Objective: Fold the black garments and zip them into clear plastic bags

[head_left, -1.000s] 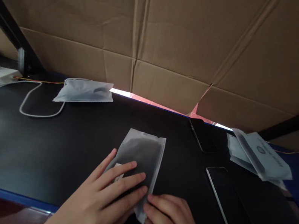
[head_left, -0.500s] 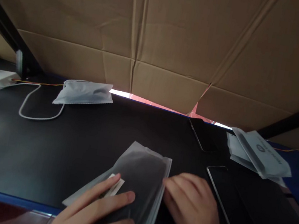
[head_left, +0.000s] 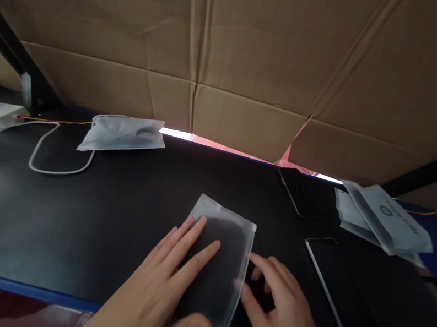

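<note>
Pouch (head_left: 220,275) lay left of the right hand (head_left: 285,314), long axis near to far.
The left hand (head_left: 157,281) pressed flat, fingers spread, on the pouch; the right hand, nearer the zip edge (head_left: 244,268), held thumb and forefinger parted there.

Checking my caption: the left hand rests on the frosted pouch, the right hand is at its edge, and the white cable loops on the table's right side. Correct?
Not quite: the head view shows the white cable looping on the left side of the table. The left hand rests on the frosted pouch, the right hand at its edge.
</note>
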`<state>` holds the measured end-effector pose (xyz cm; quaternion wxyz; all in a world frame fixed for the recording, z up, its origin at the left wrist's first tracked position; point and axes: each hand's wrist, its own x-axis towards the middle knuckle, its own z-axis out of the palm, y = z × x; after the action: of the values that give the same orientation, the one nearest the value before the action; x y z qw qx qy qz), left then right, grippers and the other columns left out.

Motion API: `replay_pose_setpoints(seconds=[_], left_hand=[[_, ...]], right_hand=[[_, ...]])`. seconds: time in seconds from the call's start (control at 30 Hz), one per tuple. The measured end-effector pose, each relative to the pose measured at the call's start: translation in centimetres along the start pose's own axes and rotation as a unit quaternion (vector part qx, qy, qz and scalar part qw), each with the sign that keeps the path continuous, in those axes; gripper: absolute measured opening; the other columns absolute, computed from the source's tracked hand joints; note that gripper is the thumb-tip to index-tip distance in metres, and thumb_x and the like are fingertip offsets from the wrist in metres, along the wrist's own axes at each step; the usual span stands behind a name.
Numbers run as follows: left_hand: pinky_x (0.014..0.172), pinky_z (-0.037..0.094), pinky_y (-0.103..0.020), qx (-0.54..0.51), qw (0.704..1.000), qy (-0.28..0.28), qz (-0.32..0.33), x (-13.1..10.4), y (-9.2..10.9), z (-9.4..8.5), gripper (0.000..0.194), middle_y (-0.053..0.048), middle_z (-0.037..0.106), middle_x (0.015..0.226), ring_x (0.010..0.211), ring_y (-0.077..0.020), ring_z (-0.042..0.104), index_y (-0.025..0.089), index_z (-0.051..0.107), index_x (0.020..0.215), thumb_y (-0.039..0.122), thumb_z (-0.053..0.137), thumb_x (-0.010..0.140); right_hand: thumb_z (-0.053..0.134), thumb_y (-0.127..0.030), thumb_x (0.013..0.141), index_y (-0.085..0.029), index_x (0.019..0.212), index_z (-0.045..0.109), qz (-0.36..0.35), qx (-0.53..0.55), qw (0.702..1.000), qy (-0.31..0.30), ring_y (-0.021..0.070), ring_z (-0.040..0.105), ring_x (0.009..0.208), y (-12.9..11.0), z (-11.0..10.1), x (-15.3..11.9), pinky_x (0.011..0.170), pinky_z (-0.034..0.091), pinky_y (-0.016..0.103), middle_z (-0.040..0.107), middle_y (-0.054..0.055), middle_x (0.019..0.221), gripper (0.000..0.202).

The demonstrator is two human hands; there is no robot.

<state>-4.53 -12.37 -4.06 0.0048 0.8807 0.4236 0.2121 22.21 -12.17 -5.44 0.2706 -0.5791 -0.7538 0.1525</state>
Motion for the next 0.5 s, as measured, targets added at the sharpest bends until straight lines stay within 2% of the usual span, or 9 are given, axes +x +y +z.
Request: replay_pose_setpoints(seconds=[0.07, 0.13, 0.2, 0.3, 0.33, 0.4, 0.43, 0.5], left_hand=[[0.118, 0.055, -0.059, 0.013, 1.0, -0.022, 0.011, 0.3, 0.2, 0.1, 0.088, -0.018, 0.033, 0.18, 0.166, -0.0393, 0.036, 0.018, 0.024, 0.177, 0.069, 0.047, 0.11], [0.118, 0.054, -0.061, 0.014, 0.999, -0.03, 0.028, 0.6, 0.5, 0.3, 0.092, -0.02, 0.032, 0.18, 0.167, -0.0399, 0.033, 0.016, 0.02, 0.177, 0.073, 0.042, 0.109], [0.118, 0.053, -0.063, 0.02, 0.999, -0.032, 0.03, 0.8, 0.7, 0.5, 0.093, -0.022, 0.032, 0.179, 0.166, -0.0411, 0.033, 0.015, 0.018, 0.178, 0.074, 0.04, 0.109], [0.117, 0.053, -0.066, 0.042, 0.999, -0.029, 0.016, 0.7, 0.5, 0.9, 0.092, -0.023, 0.033, 0.179, 0.164, -0.0424, 0.038, 0.018, 0.016, 0.178, 0.072, 0.045, 0.109], [0.116, 0.053, -0.067, 0.049, 0.998, -0.03, 0.005, 0.5, 0.1, 1.1, 0.092, -0.023, 0.032, 0.179, 0.162, -0.0428, 0.04, 0.02, 0.016, 0.179, 0.071, 0.047, 0.109], [0.116, 0.052, -0.069, 0.061, 0.997, -0.033, -0.022, -0.3, -1.0, 1.2, 0.09, -0.022, 0.033, 0.179, 0.161, -0.0431, 0.043, 0.024, 0.015, 0.179, 0.068, 0.05, 0.109], [0.116, 0.051, -0.071, 0.069, 0.996, -0.032, -0.039, -0.8, -1.9, 1.2, 0.088, -0.021, 0.033, 0.179, 0.161, -0.0434, 0.043, 0.026, 0.015, 0.179, 0.066, 0.051, 0.109], [0.116, 0.047, -0.078, 0.09, 0.993, -0.03, -0.076, -2.1, -4.1, 0.9, 0.082, -0.02, 0.036, 0.179, 0.161, -0.0456, 0.043, 0.031, 0.017, 0.179, 0.061, 0.051, 0.11]], right_hand=[[0.074, -0.041, 0.098, -0.031, 0.15, 0.062, -0.009, 0.01, 1.0, 0.014, 0.0294, 0.078, 0.098, -1.1, 0.8, -0.2, 0.084, 0.067, 0.045, 0.079, 0.008, 0.114, 0.054], [0.078, -0.036, 0.094, -0.029, 0.154, 0.061, -0.012, 0.016, 1.0, 0.015, 0.0333, 0.079, 0.107, -2.4, 1.5, 0.1, 0.091, 0.067, 0.05, 0.08, 0.011, 0.126, 0.063], [0.074, -0.024, 0.093, -0.028, 0.146, 0.068, -0.004, 0.028, 1.0, -0.006, 0.0329, 0.08, 0.11, -3.6, 2.0, 0.8, 0.095, 0.067, 0.049, 0.081, 0.01, 0.129, 0.053], [0.06, -0.01, 0.096, -0.029, 0.128, 0.077, -0.006, 0.068, 0.996, -0.053, 0.0269, 0.082, 0.104, -4.5, 1.9, 1.8, 0.091, 0.067, 0.041, 0.084, 0.006, 0.12, 0.041], [0.058, -0.012, 0.099, -0.029, 0.123, 0.079, -0.011, 0.079, 0.995, -0.057, 0.0262, 0.082, 0.102, -4.4, 1.5, 1.9, 0.091, 0.067, 0.04, 0.084, 0.006, 0.117, 0.036], [0.063, -0.025, 0.103, -0.03, 0.115, 0.08, -0.011, 0.088, 0.996, -0.032, 0.0276, 0.082, 0.102, -3.6, 0.5, 1.9, 0.09, 0.068, 0.042, 0.085, 0.006, 0.113, 0.021], [0.066, -0.034, 0.104, -0.03, 0.113, 0.08, -0.003, 0.087, 0.996, -0.005, 0.0287, 0.082, 0.104, -2.9, -0.2, 1.7, 0.09, 0.069, 0.042, 0.085, 0.006, 0.113, 0.017], [0.069, -0.049, 0.103, -0.031, 0.114, 0.08, 0.02, 0.079, 0.994, 0.066, 0.0302, 0.082, 0.108, -1.1, -1.8, 1.2, 0.09, 0.069, 0.041, 0.085, 0.007, 0.116, 0.024]])
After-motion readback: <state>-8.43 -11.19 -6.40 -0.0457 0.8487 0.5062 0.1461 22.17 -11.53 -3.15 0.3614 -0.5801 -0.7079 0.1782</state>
